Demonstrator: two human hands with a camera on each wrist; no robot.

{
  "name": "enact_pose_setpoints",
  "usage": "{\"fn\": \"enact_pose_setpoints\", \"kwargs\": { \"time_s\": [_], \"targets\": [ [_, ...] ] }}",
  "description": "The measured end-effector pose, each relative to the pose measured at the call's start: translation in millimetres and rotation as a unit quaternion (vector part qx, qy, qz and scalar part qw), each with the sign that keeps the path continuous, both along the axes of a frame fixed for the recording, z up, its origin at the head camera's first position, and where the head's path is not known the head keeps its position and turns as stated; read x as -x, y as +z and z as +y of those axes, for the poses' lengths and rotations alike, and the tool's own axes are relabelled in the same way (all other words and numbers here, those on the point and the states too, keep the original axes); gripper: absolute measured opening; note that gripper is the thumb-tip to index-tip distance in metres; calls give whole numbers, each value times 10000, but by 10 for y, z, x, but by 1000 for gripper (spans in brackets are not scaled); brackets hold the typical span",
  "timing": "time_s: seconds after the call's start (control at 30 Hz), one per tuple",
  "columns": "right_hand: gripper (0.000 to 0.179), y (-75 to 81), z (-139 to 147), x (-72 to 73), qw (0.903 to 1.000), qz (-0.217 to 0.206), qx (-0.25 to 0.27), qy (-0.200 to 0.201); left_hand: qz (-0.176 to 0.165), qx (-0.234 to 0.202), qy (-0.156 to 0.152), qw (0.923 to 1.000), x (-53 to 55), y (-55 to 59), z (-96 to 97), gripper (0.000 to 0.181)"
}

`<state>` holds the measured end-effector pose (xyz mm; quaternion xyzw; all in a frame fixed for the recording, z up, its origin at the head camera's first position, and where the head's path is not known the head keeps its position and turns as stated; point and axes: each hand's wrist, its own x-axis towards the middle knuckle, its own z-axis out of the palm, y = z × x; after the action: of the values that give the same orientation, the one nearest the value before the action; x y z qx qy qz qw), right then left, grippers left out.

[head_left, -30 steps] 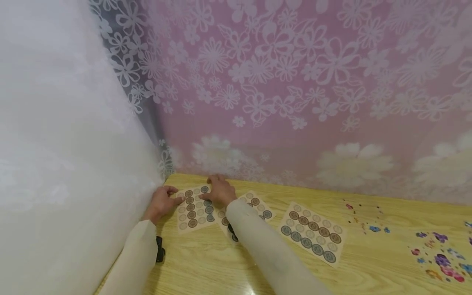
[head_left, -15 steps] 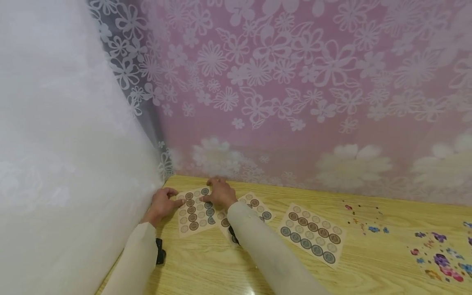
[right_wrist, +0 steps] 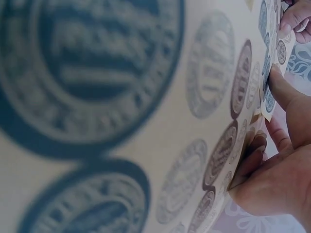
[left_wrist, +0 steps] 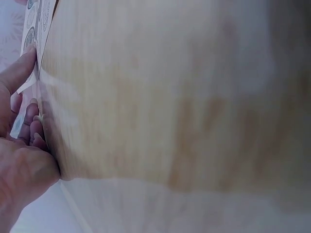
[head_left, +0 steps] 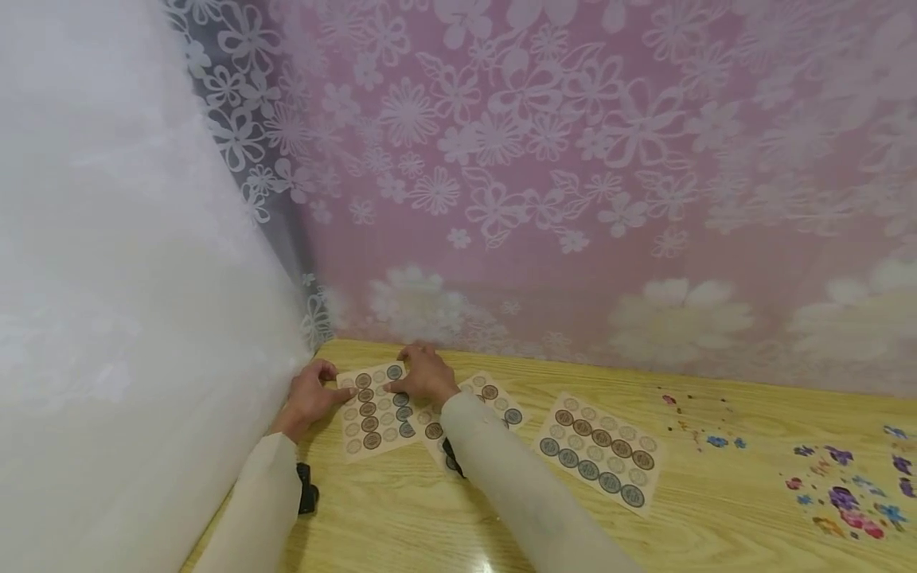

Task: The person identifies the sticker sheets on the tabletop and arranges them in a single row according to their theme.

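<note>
White drape (head_left: 143,278) at far left. Left hand (head_left: 311,395) pinches left edge of circle-printed sheet (head_left: 378,414), thumb on top. Sheet at back left corner of wood-grain tabletop (head_left: 387,509), between both hands. Right hand (head_left: 427,376) pinches opposite edge near upper corner, thumb on printed face. Second sheet (head_left: 499,398) partly behind right sleeve (head_left: 530,493); third sheet (head_left: 600,454) lies apart, farther right. Small flower pieces (head_left: 844,499), purple, pink, blue, at far right.

Cream sheet (head_left: 378,418), bearing columns of brown, blue-grey and pale circles (head_left: 368,425), is being held near a table corner (head_left: 353,350)
</note>
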<state>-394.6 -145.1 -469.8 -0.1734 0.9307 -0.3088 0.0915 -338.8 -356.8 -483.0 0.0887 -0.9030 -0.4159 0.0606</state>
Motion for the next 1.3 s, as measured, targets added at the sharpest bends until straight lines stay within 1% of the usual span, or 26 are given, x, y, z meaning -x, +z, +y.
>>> {"fn": "enact_pose_setpoints", "kwargs": {
  "time_s": [0.1,0.23,0.3,0.47,0.6,0.67,0.8,0.9,1.0,1.1,1.23,1.3],
  "targets": [
    [57,-17,-11,7,10000,18,-8,48,29,-100,19,9999,-21,2,-13,39],
    [52,-25,10,14,10000,-5,85,-15,-19,-493,-87,9987,-27,0,-8,37],
    [48,-27,26,21,9997,-51,215,-55,-35,-650,-91,9978,-25,-1,-1,34],
    [39,-23,65,32,9984,-176,521,-112,-100,-825,-57,9965,-21,6,13,30],
    [30,-18,109,32,9970,-245,730,-54,-210,-947,-48,9953,-26,9,17,35],
    [27,-18,135,32,9951,-324,937,10,-261,-961,-33,9950,-24,8,18,38],
    [26,-27,180,29,9863,-666,1505,135,-318,-977,54,9947,-10,-4,17,39],
    [24,-40,196,21,9804,-858,1764,163,-322,-1112,54,9933,-7,-25,11,39],
    [23,-52,203,18,9784,-841,1879,192,-330,-1316,-2,9908,-1,-33,-2,38],
    [21,-60,207,23,9767,-818,1971,220,-330,-1398,-99,9896,2,-35,-15,38],
    [19,-70,208,30,9755,-771,2038,291,-308,-1349,-145,9903,3,-34,-25,37],
    [20,-83,201,34,9750,-727,2068,355,-287,-1357,-98,9903,3,-36,-33,36]
  ]
}}
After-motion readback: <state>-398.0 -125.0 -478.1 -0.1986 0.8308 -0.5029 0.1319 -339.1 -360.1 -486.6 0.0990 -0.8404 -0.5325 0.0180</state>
